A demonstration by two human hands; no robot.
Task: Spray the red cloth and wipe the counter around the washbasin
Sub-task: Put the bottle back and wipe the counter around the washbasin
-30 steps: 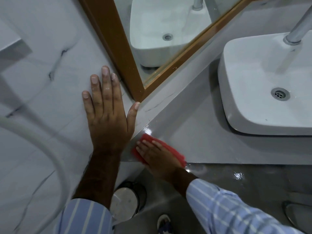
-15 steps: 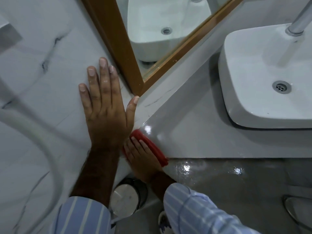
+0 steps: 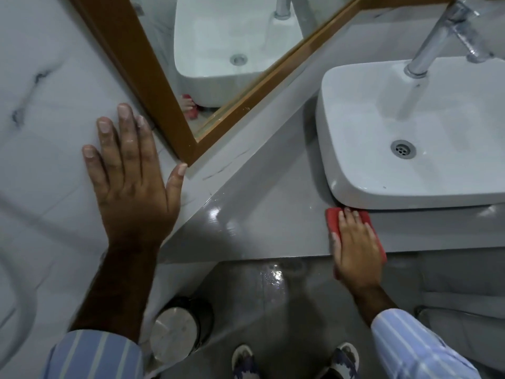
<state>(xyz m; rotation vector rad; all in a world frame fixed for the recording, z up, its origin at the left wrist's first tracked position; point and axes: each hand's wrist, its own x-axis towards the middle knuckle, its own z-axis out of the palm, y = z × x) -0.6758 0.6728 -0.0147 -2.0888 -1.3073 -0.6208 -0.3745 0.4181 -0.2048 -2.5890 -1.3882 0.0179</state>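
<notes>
Right hand (image 3: 356,247) flat, fingers spread, pressing folded red cloth (image 3: 332,218) onto glossy grey worktop (image 3: 259,214), cloth touching base of white ceramic washbasin (image 3: 382,127) – likely wiping front strip; left hand (image 3: 131,181) open, empty, braced on white marble wall (image 3: 41,105) for balance; basin bowl looks empty, drain bare; steel-lidded bin (image 3: 177,332) on floor, lid shut, contents hidden

One head-worn view looks steeply down, close over the counter (image 3: 262,214); washbasin (image 3: 410,138) at two o'clock, floor, perhaps wet, at six.
</notes>
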